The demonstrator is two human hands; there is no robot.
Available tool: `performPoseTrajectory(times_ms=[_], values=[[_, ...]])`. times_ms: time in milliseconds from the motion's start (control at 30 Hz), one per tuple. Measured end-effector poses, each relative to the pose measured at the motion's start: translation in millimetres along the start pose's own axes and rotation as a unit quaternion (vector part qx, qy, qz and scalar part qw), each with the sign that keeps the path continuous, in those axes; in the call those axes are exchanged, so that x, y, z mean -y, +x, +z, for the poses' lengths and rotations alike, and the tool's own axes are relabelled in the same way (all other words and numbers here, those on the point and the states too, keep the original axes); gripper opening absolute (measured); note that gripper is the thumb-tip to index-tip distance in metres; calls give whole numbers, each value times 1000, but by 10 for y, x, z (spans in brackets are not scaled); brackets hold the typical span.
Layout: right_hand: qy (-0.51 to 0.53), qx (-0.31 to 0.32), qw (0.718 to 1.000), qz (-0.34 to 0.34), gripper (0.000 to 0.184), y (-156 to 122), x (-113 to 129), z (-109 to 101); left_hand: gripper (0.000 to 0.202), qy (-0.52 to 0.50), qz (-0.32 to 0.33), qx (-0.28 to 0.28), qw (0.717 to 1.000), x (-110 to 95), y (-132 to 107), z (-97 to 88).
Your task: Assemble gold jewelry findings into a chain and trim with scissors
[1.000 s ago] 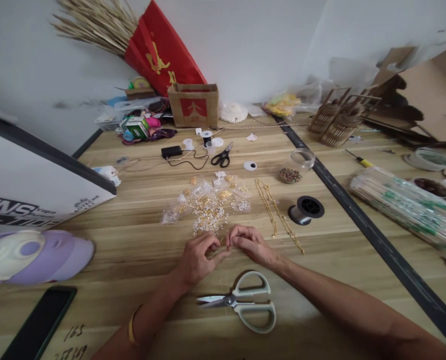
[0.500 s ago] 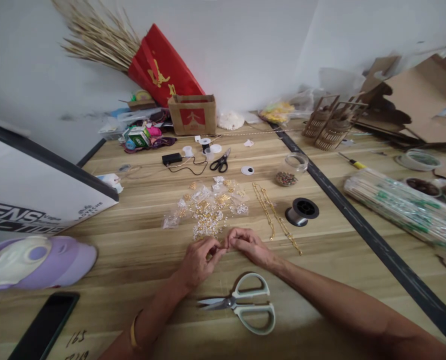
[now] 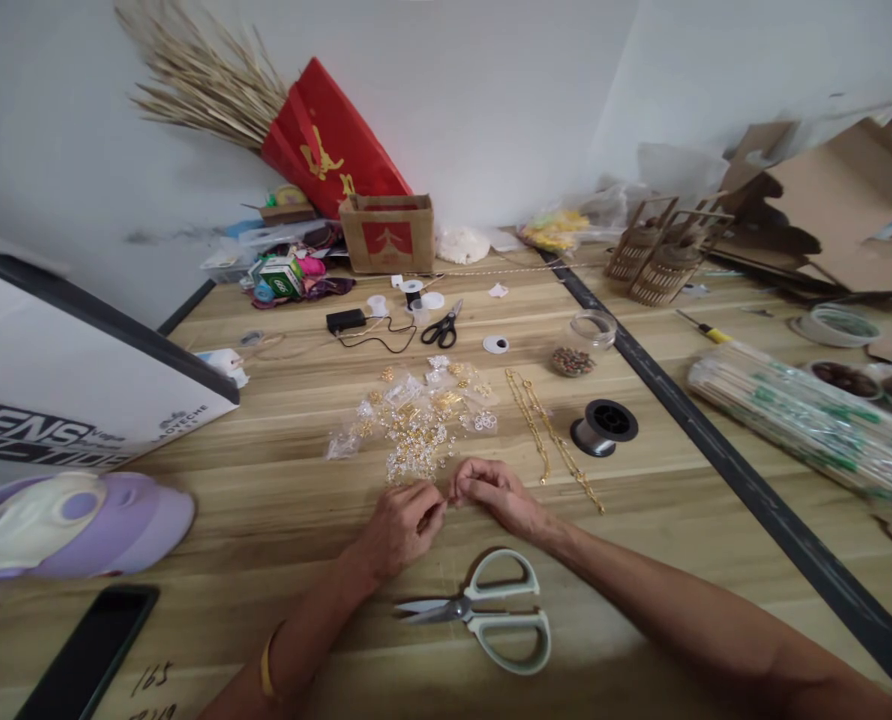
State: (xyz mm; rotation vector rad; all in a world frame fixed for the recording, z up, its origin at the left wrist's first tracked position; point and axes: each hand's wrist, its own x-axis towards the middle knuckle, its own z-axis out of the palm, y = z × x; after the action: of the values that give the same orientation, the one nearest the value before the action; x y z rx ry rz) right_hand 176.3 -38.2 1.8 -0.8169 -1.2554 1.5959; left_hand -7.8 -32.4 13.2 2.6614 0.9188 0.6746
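Close together at the middle of the table, both hands are in a pinch. My left hand (image 3: 407,522) has its thumb and fingers pressed together; whatever lies between them is too small to make out. My right hand (image 3: 495,495) pinches just beside it, its fingertips also hiding anything held. Just beyond them lies a heap of clear and gold beads (image 3: 416,435) with small plastic bags. Scissors with pale handles (image 3: 507,610) rest on the table below my hands. To the right are a gold chain (image 3: 532,425) and a spool of thin clear line (image 3: 602,430).
Black-handled scissors (image 3: 442,325), a black adapter (image 3: 346,320) and a jar of small beads (image 3: 575,358) stand farther back. At left are a purple-and-white cap (image 3: 78,520) and a phone (image 3: 93,650). Wrapped sticks (image 3: 806,410) lie at right.
My left fingers have curled in more and drawn slightly away from the right fingertips. The right hand stays nearly in place. The view has tilted up a little.
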Motion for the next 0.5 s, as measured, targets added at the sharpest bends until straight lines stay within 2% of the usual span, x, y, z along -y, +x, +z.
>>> performPoseTrajectory(times_ms=[367, 500], values=[[-18, 42, 999, 27, 32, -27, -1, 62, 17, 76, 1, -56, 996, 43, 0, 59], [-14, 53, 998, 40, 32, -25, -8, 75, 16, 84, 3, -52, 995, 51, -12, 106]])
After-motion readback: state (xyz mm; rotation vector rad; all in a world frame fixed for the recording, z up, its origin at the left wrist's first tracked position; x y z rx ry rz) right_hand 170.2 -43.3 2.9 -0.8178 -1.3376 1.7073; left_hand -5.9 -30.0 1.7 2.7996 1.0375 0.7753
